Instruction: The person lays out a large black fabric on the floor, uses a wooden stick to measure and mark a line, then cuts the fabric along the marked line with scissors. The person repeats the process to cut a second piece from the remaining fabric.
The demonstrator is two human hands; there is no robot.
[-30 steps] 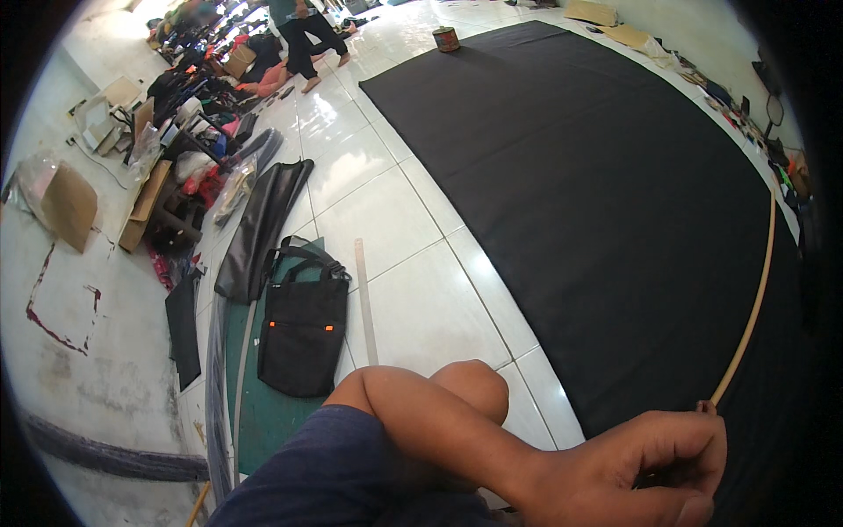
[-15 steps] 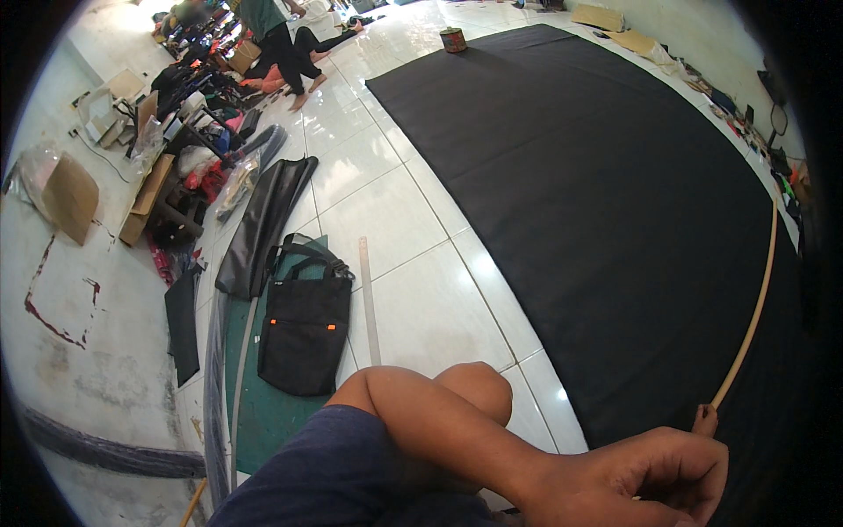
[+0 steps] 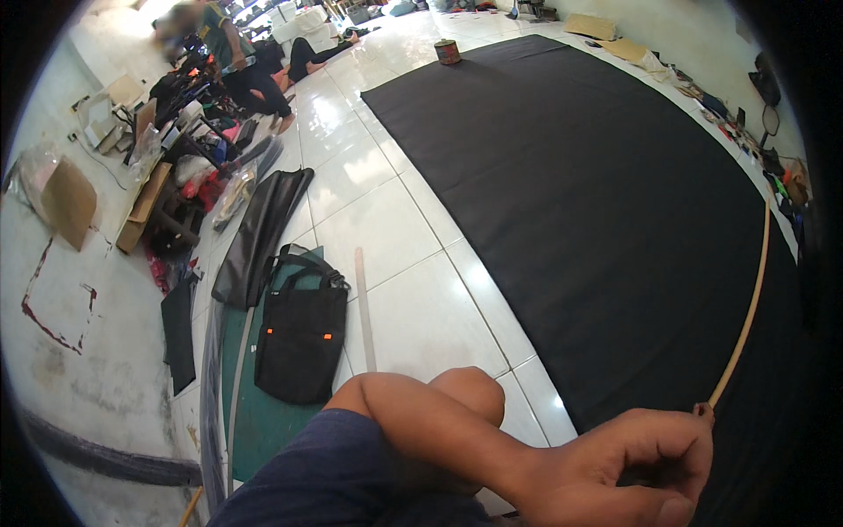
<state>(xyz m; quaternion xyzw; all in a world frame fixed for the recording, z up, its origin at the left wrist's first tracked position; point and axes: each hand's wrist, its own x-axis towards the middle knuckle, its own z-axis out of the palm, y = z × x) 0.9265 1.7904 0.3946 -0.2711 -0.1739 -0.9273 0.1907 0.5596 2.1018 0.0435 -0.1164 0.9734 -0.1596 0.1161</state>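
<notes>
My left hand [image 3: 628, 470] is at the lower right, over the near part of a large sheet of black fabric [image 3: 562, 167]. Its fingers curl in toward the thumb; what they hold, if anything, is too small or hidden to name. Just beyond the knuckles lies the near end of a long, thin wooden stick [image 3: 748, 329], which runs away along the fabric's right side. A small skin-coloured tip shows at that end, and I cannot tell whether it is a finger of my right hand or a toe. Otherwise my right hand is hidden.
A round tin [image 3: 447, 53] stands on the fabric's far edge. Left of my arm, a black bag [image 3: 301, 338] lies on a green mat [image 3: 241, 439] beside a metal ruler [image 3: 364, 307]. Folded black material [image 3: 268, 224] lies beyond. A person [image 3: 233, 61] bends over clutter at the far left.
My left hand has moved slightly up and left and now hides more of the stick's near end. The far person has shifted left and bent lower.
</notes>
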